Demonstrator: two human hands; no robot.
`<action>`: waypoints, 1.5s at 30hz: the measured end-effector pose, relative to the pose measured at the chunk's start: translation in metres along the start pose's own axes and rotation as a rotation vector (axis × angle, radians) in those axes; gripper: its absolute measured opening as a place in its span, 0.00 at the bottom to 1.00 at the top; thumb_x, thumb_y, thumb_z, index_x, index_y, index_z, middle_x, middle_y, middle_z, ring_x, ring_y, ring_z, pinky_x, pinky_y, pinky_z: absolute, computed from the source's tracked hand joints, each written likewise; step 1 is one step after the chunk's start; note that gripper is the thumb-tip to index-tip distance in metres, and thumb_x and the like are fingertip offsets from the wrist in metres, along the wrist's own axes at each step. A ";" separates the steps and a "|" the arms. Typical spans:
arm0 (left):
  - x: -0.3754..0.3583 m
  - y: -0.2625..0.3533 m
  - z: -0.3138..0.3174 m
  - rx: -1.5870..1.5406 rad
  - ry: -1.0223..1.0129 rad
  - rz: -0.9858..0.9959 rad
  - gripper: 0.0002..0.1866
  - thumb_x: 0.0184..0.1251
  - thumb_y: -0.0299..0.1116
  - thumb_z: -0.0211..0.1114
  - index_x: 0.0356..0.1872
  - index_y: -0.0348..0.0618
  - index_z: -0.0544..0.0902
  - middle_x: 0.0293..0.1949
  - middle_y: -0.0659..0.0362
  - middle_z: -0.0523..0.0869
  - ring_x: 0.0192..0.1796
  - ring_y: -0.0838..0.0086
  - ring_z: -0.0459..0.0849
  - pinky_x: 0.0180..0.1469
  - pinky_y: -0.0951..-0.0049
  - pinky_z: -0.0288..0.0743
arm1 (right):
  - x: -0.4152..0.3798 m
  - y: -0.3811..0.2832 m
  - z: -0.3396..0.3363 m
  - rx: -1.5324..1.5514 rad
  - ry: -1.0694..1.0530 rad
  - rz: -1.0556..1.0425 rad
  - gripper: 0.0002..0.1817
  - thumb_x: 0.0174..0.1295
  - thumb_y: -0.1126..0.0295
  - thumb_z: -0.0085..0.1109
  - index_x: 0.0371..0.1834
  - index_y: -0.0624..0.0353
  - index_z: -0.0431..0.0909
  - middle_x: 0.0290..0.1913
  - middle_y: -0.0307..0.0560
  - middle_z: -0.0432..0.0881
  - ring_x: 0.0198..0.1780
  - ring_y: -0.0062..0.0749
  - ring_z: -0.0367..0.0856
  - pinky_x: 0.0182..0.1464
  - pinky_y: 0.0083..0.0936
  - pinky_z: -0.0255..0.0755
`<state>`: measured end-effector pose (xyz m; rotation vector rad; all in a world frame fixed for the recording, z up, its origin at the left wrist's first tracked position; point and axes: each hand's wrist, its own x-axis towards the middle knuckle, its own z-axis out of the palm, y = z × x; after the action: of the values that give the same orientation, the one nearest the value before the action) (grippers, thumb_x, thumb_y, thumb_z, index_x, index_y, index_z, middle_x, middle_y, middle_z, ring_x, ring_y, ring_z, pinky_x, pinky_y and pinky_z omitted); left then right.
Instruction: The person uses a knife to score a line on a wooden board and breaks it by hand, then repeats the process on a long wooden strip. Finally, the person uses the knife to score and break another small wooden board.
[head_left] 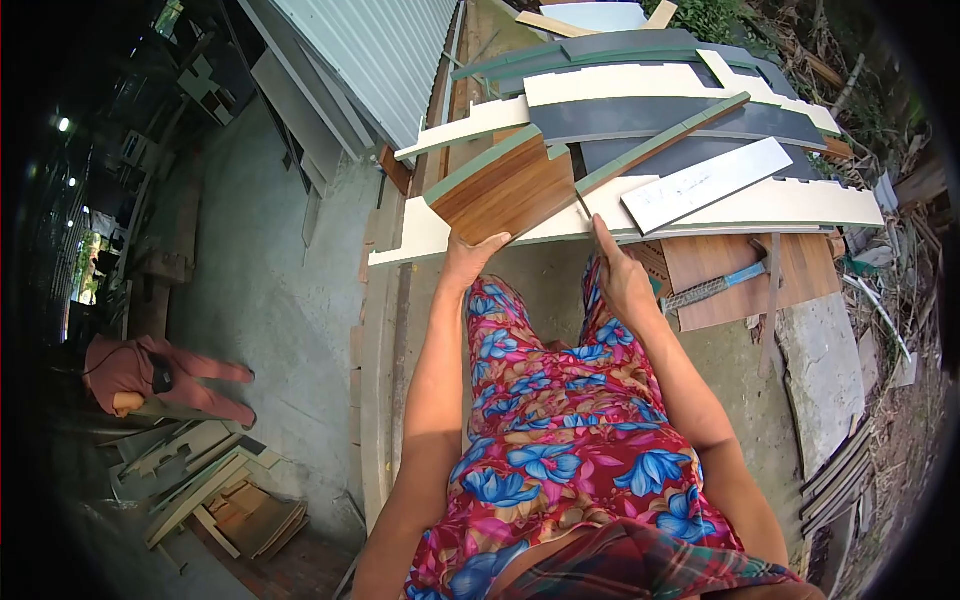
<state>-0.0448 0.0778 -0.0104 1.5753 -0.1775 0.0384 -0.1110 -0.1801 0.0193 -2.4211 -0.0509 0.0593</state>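
My left hand [472, 258] grips the lower edge of a brown wood-grain board [510, 190] with a green edge and a notch at its upper right. The board is tilted over a stack of long cream and grey panels [640, 112]. My right hand [622, 272] is closed around a thin dark tool [584, 206], whose tip points up beside the board's right edge. A narrow green-edged strip [665, 143] lies diagonally on the panels. To its right rests a white board [706, 186] with handwriting on it.
A hammer [715, 287] with a blue and grey handle lies on a wood-grain board [815, 280] at the right. At far left, a person [165, 378] is near scrap boards [215, 490]. A corrugated metal wall [375, 60] stands at the upper left.
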 end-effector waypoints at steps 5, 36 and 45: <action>0.005 -0.001 -0.005 -0.061 0.003 -0.037 0.31 0.55 0.29 0.78 0.60 0.34 0.77 0.54 0.55 0.84 0.56 0.71 0.81 0.61 0.70 0.74 | -0.049 0.027 -0.001 0.101 0.066 -0.111 0.41 0.64 0.81 0.48 0.81 0.40 0.52 0.35 0.73 0.81 0.37 0.68 0.82 0.39 0.54 0.70; 0.006 -0.015 -0.007 -0.058 -0.049 -0.083 0.35 0.54 0.29 0.78 0.65 0.36 0.74 0.59 0.55 0.82 0.60 0.72 0.79 0.64 0.69 0.73 | 0.037 0.009 0.010 0.048 0.083 -0.203 0.31 0.72 0.78 0.42 0.80 0.49 0.55 0.49 0.75 0.80 0.52 0.67 0.80 0.48 0.52 0.74; 0.011 -0.025 -0.010 -0.079 -0.065 -0.127 0.34 0.54 0.28 0.77 0.64 0.35 0.75 0.57 0.55 0.82 0.60 0.73 0.79 0.63 0.70 0.73 | -0.022 0.021 -0.005 0.169 0.039 -0.187 0.35 0.70 0.84 0.39 0.80 0.50 0.54 0.66 0.65 0.74 0.69 0.50 0.73 0.62 0.38 0.73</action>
<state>-0.0297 0.0869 -0.0340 1.5067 -0.1278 -0.1184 -0.1323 -0.1999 0.0096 -2.2377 -0.2442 -0.0664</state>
